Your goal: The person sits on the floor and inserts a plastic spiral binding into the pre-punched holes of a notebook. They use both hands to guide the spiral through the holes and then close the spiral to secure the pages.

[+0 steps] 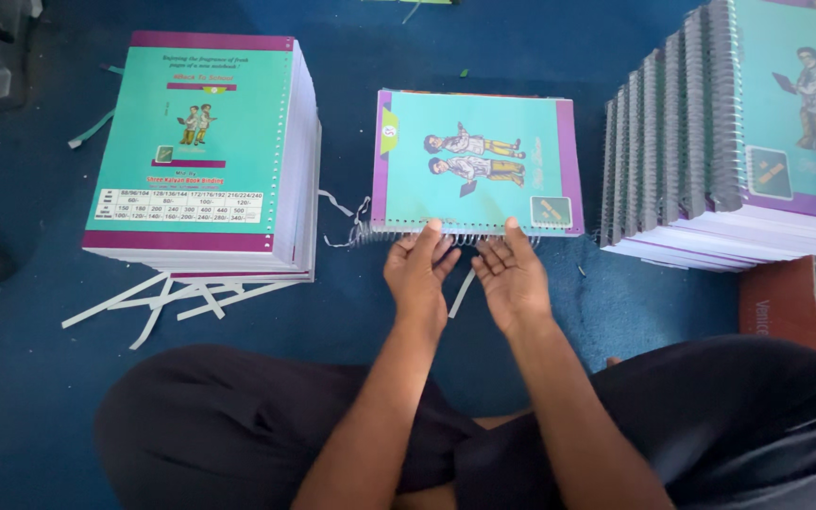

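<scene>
1. Grip: both my hands, left hand (419,267) and right hand (512,274), fingers spread, pressing the wire coil (399,236).
2. Notebook (474,161), frame centre, on blue floor (30,378).
3. Handling, I judge: light, flexible; coil springy; hold its bound edge.

A teal notebook (477,162) with purple bands along its two short edges is laid flat on the blue floor (40,378), its cover turned up and printed with two cartoon children. A silvery wire spiral (408,233) is threaded along the notebook's near, punched edge, and one loose end is seen trailing off past the notebook's left corner.
</scene>
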